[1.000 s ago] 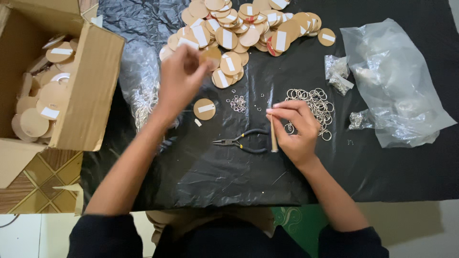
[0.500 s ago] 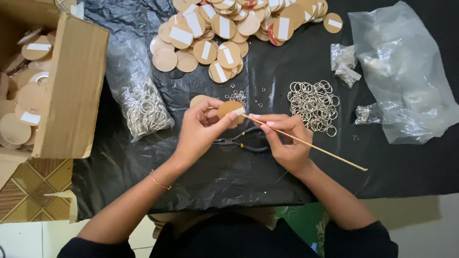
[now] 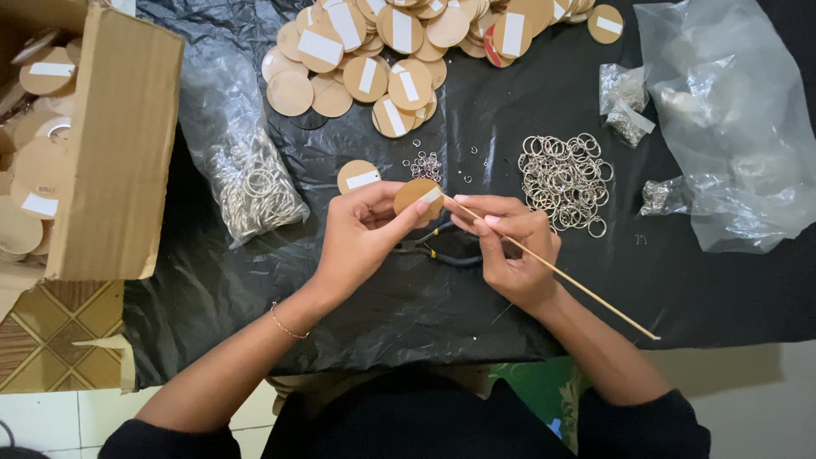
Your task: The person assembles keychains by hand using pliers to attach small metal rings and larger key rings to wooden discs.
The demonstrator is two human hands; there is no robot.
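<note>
I look straight down from the head camera onto a work surface covered in black plastic sheeting (image 3: pixel 357 306). Near the middle of the frame, my left hand (image 3: pixel 361 234) pinches a round brown wooden disc (image 3: pixel 414 195) between thumb and fingertips, holding it up on edge just above the sheeting. My right hand (image 3: pixel 510 246) is closed in a pinch around a thin wooden skewer (image 3: pixel 552 270).

The relation that matters is between the stick and the disc. The skewer's long axis runs on a diagonal, from its tip at the centre of the frame down toward the lower right, where its free end overhangs the edge of the black sheet. The tip meets the disc's right edge, at a small white label; whether it touches the label or merely sits against it I cannot tell. So the disc lies up and to the left of my right hand, directly along the line of the stick, and both hands are almost touching each other there.

Beneath the hands lies a pair of dark-handled pliers (image 3: pixel 442 252), partly hidden. Just left of the held disc, one loose disc (image 3: pixel 358 176) with a white label rests flat. A large heap of similar discs (image 3: pixel 399 42) fills the upper centre. A pile of metal key rings (image 3: pixel 565 178) sits to the right of centre, and a clear bag of rings (image 3: pixel 251 187) lies left of centre. An open cardboard box (image 3: pixel 119 144) with more discs stands at the upper left.
</note>
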